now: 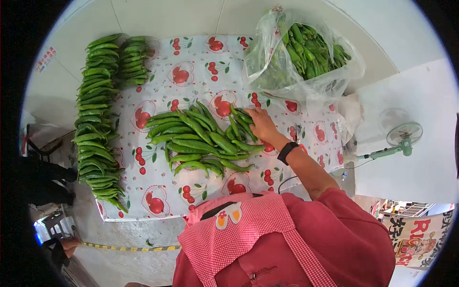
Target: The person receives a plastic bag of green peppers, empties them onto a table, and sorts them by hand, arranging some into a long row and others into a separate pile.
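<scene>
A loose pile of long green chili peppers (191,136) lies in the middle of the table. My right hand (260,124), with a black band on its wrist, reaches to the pile's right end. Its fingers curl over several chili peppers (236,122) there, and the palm side is hidden. My left hand is out of sight.
Stacked rows of green peppers (95,124) line the table's left side, with a shorter row (134,60) behind. A clear plastic bag (267,71) of peppers stands at the back right. The patterned tablecloth (158,186) covers the table. A green fan (405,143) is to the right.
</scene>
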Motion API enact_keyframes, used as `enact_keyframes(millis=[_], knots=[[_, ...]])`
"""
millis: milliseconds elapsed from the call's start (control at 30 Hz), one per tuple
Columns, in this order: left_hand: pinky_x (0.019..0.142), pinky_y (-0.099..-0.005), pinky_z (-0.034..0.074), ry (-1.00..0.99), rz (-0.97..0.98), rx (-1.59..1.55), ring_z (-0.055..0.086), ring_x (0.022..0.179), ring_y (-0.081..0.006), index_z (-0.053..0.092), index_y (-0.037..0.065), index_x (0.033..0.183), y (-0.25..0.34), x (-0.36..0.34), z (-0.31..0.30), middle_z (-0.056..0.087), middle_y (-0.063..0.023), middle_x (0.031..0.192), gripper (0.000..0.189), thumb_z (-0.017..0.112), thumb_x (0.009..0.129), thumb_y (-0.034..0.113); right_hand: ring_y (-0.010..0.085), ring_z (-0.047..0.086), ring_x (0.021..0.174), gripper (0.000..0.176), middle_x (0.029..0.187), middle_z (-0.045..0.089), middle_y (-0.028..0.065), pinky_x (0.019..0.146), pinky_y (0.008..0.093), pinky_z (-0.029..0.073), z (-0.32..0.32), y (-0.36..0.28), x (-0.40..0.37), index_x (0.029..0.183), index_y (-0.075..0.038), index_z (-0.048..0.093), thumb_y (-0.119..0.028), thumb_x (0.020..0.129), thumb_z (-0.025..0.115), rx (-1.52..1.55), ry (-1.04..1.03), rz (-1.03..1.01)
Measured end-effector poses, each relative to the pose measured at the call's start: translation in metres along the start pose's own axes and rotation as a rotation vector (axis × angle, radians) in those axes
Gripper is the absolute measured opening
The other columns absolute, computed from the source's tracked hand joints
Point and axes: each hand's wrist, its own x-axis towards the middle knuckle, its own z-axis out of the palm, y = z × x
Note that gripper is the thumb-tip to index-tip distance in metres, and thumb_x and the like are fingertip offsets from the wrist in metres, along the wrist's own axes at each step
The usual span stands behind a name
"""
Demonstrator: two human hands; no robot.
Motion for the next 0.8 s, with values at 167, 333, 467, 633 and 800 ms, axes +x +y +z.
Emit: enact_keyframes(millis=[167, 333, 467, 633, 800], knots=[[0.101, -0.0432, 0.039, -0.029, -0.041, 0.009, 0.053, 0.113, -0.0299, 0.053, 0.0, 0.123, 0.001, -0.002, 0.002, 0.054, -0.0135, 0.127, 0.041, 0.052, 0.092, 0.027, 0.0392, 0.048, 0.109, 0.059, 0.117, 0.049, 0.0172, 0.093, 0.0475, 0.044, 0.001, -0.001, -0.001, 0.13, -0.011, 0.047, -0.003, 0.073, 0.062, -0.006, -0.005, -0.013], [0.101, -0.0432, 0.039, -0.005, -0.034, 0.004, 0.053, 0.113, -0.0299, 0.053, 0.0, 0.123, 0.002, -0.007, 0.008, 0.054, -0.0135, 0.127, 0.042, 0.052, 0.092, 0.028, 0.0391, 0.049, 0.107, 0.058, 0.116, 0.05, 0.016, 0.091, 0.0479, 0.045, 0.003, 0.001, -0.001, 0.129, -0.013, 0.048, -0.005, 0.074, 0.063, -0.039, 0.01, 0.006], [0.102, -0.0432, 0.038, -0.018, -0.027, -0.001, 0.053, 0.114, -0.03, 0.053, 0.001, 0.123, 0.005, -0.016, 0.003, 0.055, -0.0134, 0.126, 0.042, 0.053, 0.091, 0.028, 0.0396, 0.047, 0.108, 0.06, 0.116, 0.049, 0.017, 0.094, 0.0462, 0.041, -0.001, -0.003, 0.001, 0.13, -0.013, 0.046, -0.004, 0.073, 0.062, 0.003, -0.017, 0.032], [0.102, -0.0432, 0.038, 0.0, -0.035, -0.015, 0.053, 0.114, -0.03, 0.053, 0.001, 0.123, 0.003, -0.021, 0.004, 0.055, -0.0133, 0.126, 0.042, 0.053, 0.091, 0.028, 0.0391, 0.048, 0.107, 0.059, 0.117, 0.05, 0.0172, 0.094, 0.0464, 0.042, 0.012, 0.009, -0.003, 0.131, -0.013, 0.046, -0.006, 0.074, 0.061, -0.046, 0.04, -0.022], [0.102, -0.0432, 0.038, 0.022, -0.009, -0.062, 0.053, 0.115, -0.0301, 0.053, 0.001, 0.123, 0.008, -0.032, -0.006, 0.055, -0.0133, 0.126, 0.042, 0.054, 0.09, 0.028, 0.0383, 0.048, 0.107, 0.06, 0.119, 0.05, 0.016, 0.094, 0.0459, 0.042, 0.004, -0.002, -0.003, 0.132, -0.014, 0.046, -0.005, 0.075, 0.06, -0.053, 0.021, 0.031]])
